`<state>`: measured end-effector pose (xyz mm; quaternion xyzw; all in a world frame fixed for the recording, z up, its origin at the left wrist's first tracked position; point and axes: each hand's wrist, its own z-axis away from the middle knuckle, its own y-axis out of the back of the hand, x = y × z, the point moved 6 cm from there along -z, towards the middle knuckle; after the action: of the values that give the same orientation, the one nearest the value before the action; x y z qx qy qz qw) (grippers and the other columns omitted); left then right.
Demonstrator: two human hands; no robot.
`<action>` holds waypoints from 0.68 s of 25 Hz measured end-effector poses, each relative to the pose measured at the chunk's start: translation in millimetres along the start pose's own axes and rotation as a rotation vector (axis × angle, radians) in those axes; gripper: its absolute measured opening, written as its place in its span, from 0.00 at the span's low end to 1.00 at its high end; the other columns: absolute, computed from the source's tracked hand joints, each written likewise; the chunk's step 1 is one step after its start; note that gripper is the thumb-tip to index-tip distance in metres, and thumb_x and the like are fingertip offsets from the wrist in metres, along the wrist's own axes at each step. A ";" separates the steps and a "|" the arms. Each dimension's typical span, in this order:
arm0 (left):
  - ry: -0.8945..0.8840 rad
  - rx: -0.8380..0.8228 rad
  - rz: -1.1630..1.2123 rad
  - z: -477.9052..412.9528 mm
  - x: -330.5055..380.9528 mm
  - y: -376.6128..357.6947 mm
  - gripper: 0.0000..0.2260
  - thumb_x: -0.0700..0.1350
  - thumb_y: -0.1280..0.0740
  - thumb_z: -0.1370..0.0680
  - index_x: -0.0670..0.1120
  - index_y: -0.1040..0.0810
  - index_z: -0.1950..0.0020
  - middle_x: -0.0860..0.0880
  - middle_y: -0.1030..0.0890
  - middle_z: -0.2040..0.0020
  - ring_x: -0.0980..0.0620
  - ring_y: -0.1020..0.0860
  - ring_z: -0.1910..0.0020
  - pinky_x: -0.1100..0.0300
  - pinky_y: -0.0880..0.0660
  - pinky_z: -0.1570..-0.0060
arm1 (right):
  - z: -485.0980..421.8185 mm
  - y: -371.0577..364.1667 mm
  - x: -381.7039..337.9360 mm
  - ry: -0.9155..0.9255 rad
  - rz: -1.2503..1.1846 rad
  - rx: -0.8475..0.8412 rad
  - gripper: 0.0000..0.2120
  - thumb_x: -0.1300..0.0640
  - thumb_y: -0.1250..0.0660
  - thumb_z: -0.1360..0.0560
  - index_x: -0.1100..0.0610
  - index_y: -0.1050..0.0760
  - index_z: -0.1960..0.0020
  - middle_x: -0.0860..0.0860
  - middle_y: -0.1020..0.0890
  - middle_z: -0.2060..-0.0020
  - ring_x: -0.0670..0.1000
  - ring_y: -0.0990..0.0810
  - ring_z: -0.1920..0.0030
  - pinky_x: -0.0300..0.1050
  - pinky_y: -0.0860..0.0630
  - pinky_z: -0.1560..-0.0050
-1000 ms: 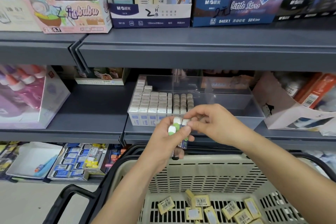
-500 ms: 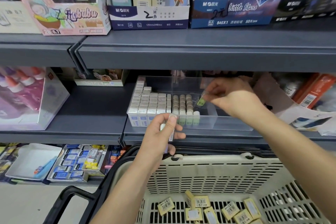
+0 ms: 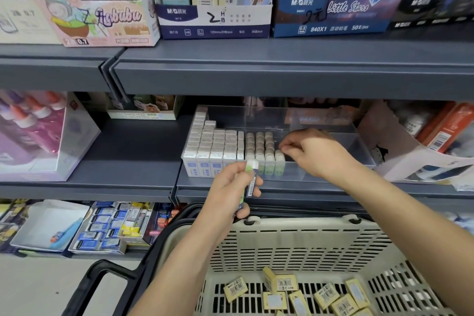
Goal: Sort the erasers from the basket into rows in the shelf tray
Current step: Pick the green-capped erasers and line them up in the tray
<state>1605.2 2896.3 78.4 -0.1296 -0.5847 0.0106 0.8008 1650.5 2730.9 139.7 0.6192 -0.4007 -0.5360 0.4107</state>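
- Grey metal shelf [image 3: 282, 69] across the whole width of the frame; carries a pink carton [image 3: 97, 18], a white-and-navy box [image 3: 215, 20] marked 2HB and a blue box [image 3: 333, 18] along the top tier.
- Cream plastic basket [image 3: 295, 246] with black handles at the bottom centre and right, just below the middle tier; holds loose yellow erasers [image 3: 282, 283] scattered on its slatted floor, barcodes showing on several.
- Purple-and-white display box [image 3: 38, 136] at the left edge of the middle tier, well apart from the work.
- Clear shelf tray [image 3: 359, 146] at the centre of the frame on the middle tier; filled on its left side, bare on its right.
- White-sleeved erasers [image 3: 213, 143] packed upright in tight rows against the tray's left wall.
- Green-sleeved erasers [image 3: 260, 146] just right of those, upright in three rows running front to back, rounded tops up.
- Right hand [image 3: 313, 151] inside the tray at centre right, fingers curled, thumb and forefinger tips closed on the top of a lone eraser [image 3: 279, 159].
- Lone eraser upright at the tray's front wall, touching the third green row and beginning a fourth.
- Left hand [image 3: 230, 192] in front of the tray, above the basket's far rim, curled round a small bundle of erasers [image 3: 250, 177]; grips them upright, one green-and-white tip up, a barcode strip facing the camera.
- Exact count in the bundle too hidden to tell.
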 end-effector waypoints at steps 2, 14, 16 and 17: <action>-0.041 -0.023 -0.050 2.8 3.3 -2.0 0.06 0.42 0.36 0.22 0.49 0.26 0.46 0.52 0.18 0.60 0.58 0.23 0.67 0.67 0.40 0.81 | 6.0 9.0 -7.5 0.032 -0.002 0.080 0.09 0.51 0.38 0.23 0.49 0.21 0.49 0.47 0.17 0.53 0.52 0.21 0.52 0.45 0.25 0.51; -0.094 0.005 -0.032 -0.3 3.8 -0.7 0.12 0.34 0.46 0.24 0.42 0.23 0.55 0.47 0.15 0.60 0.55 0.23 0.63 0.65 0.34 0.78 | 8.6 56.0 4.2 -0.053 -0.604 0.141 0.09 0.57 0.29 0.30 0.45 0.25 0.65 0.44 0.17 0.65 0.47 0.18 0.61 0.39 0.23 0.51; -0.114 0.005 -0.058 -0.2 4.3 -0.6 0.14 0.32 0.46 0.24 0.43 0.23 0.55 0.48 0.16 0.61 0.54 0.23 0.62 0.64 0.32 0.75 | -0.5 56.3 8.6 -0.063 -0.396 0.165 0.10 0.54 0.30 0.28 0.44 0.28 0.65 0.41 0.20 0.64 0.48 0.19 0.55 0.45 0.25 0.46; -0.139 0.005 -0.090 0.6 5.7 -1.0 0.13 0.33 0.45 0.23 0.45 0.23 0.53 0.49 0.17 0.61 0.55 0.23 0.62 0.64 0.31 0.71 | -2.7 51.8 6.1 -0.050 -0.307 0.142 0.09 0.52 0.31 0.28 0.44 0.28 0.64 0.40 0.22 0.64 0.48 0.19 0.54 0.45 0.25 0.46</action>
<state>1606.3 2896.5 84.1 -0.1003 -0.6440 -0.0151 0.7583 1651.0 2707.7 186.5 0.6870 -0.3484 -0.5780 0.2695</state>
